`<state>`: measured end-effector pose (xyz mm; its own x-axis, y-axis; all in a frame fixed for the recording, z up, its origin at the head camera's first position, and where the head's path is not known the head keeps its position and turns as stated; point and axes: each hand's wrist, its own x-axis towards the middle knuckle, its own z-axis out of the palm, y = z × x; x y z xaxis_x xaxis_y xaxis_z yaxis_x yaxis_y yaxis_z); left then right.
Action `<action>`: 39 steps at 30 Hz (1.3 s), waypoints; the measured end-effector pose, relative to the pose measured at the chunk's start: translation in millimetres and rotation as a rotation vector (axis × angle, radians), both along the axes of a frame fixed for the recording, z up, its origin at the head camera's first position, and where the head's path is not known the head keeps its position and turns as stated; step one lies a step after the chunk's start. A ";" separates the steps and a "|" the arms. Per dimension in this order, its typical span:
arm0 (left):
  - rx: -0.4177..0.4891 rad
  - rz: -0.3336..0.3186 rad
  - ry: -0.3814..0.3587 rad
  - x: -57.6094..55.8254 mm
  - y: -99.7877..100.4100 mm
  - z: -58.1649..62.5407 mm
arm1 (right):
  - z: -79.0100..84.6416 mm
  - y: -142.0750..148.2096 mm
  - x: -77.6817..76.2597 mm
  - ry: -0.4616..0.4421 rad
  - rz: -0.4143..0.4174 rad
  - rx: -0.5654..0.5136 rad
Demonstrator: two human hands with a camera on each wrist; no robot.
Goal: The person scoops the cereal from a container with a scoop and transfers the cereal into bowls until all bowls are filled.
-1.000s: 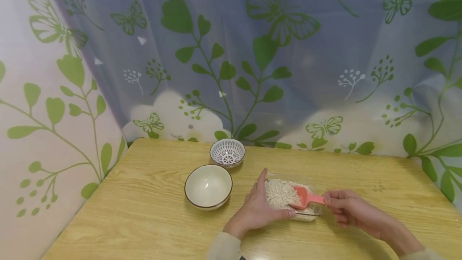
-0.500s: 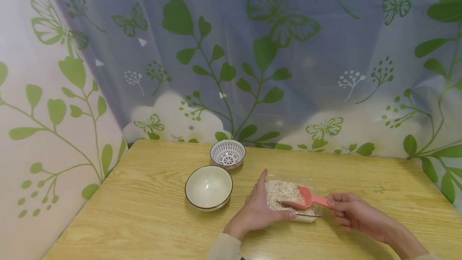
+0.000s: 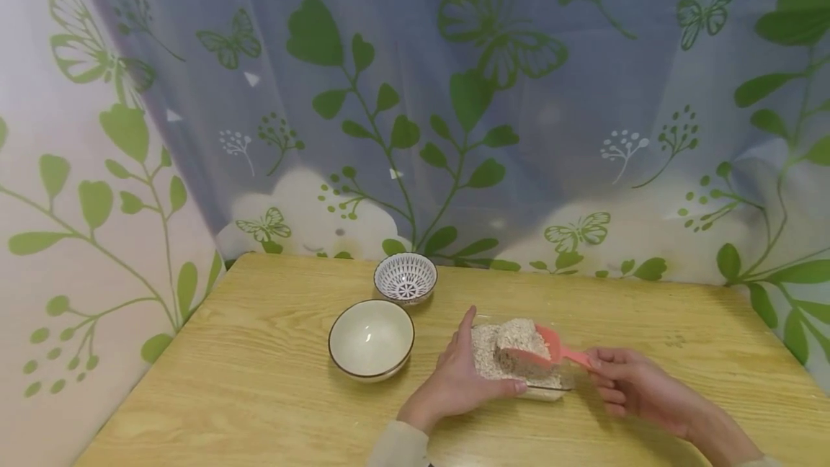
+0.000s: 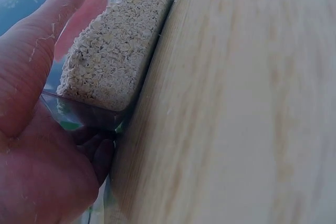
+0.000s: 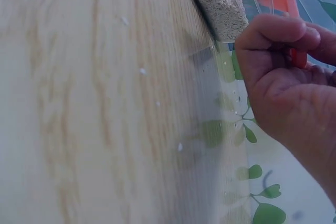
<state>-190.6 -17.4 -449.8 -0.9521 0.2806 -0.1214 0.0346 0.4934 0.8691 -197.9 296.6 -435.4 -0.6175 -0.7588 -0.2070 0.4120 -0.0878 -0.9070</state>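
A clear rectangular container (image 3: 547,394) of rolled oats (image 3: 485,352) stands on the table. My left hand (image 3: 456,375) holds its left end, the thumb along the front rim and the fingers toward the back. In the left wrist view, oats (image 4: 115,51) show through the container's wall beside the thumb. My right hand (image 3: 638,384) pinches the handle of a pink scoop (image 3: 552,341), which is heaped with oats and stands just over the container. In the right wrist view, fingers and thumb close round the scoop's handle (image 5: 298,57).
Left of the container is a cream bowl (image 3: 371,341) with a dark rim. Behind it stands a smaller patterned bowl (image 3: 405,278). A few pale flakes (image 5: 143,71) lie on the wooden table (image 3: 259,380). A printed curtain (image 3: 363,128) hangs behind the table.
The pink scoop has come up out of the oats and now carries a heaped load. My right hand has shifted slightly; the left hand keeps its hold on the container.
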 end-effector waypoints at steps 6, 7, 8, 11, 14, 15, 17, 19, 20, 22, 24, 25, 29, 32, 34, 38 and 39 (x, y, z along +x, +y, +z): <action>-0.008 -0.013 0.010 -0.2 -0.5 0.6 | 0.9 -0.4 0.8 -0.023 0.014 -0.089; -0.009 -0.014 0.011 0.0 -0.7 0.9 | 1.3 -0.5 0.8 -0.025 0.020 -0.101; -0.010 -0.015 0.011 0.2 -0.9 1.5 | 1.8 -0.4 0.7 -0.034 0.027 -0.113; -0.011 -0.019 0.014 0.3 -1.4 2.1 | 2.9 -0.5 0.5 -0.049 0.039 -0.134; -0.013 -0.025 0.016 0.9 -1.5 3.5 | 3.1 -1.0 0.1 -0.047 0.041 -0.134; -0.016 -0.028 0.018 1.0 -1.5 3.8 | 3.0 -1.3 0.1 -0.043 0.040 -0.131; -0.018 -0.036 0.023 1.0 -1.9 4.8 | 2.8 -1.6 0.1 -0.036 0.036 -0.124; -0.027 -0.042 0.030 1.4 -2.4 7.1 | 2.7 -1.8 0.3 -0.029 0.032 -0.118; -0.031 -0.045 0.035 1.5 -2.9 8.5 | 2.7 -1.8 0.6 -0.027 0.029 -0.116; -0.035 -0.049 0.053 1.2 -4.0 12.1 | 2.6 -1.6 1.1 -0.019 0.025 -0.112; -0.039 -0.056 0.071 1.2 -5.2 16.8 | 2.8 -1.3 1.8 -0.012 0.020 -0.114; -0.041 -0.059 0.081 1.1 -6.2 19.2 | 2.7 -1.3 1.9 -0.012 0.017 -0.111; -0.049 -0.084 0.120 0.3 -12.8 31.1 | 3.8 -2.0 1.8 -0.014 0.004 -0.100; -0.063 -0.101 0.152 -0.4 -20.7 40.9 | 5.4 -2.9 1.2 -0.009 -0.010 -0.084; -0.071 -0.104 0.171 -0.8 -26.7 47.0 | 6.5 -3.1 0.9 -0.002 -0.017 -0.079; -0.090 -0.082 0.200 -0.5 -39.9 57.0 | 9.1 -3.0 1.2 0.001 -0.024 -0.096; -0.098 -0.067 0.208 -0.2 -43.6 59.0 | 9.6 -2.9 1.2 0.001 -0.023 -0.100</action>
<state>-190.8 -61.0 -390.8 -0.9389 0.3410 0.0460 0.2439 0.5654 0.7879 -196.8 293.6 -425.8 -0.6355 -0.7610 -0.1302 0.4077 -0.1876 -0.8936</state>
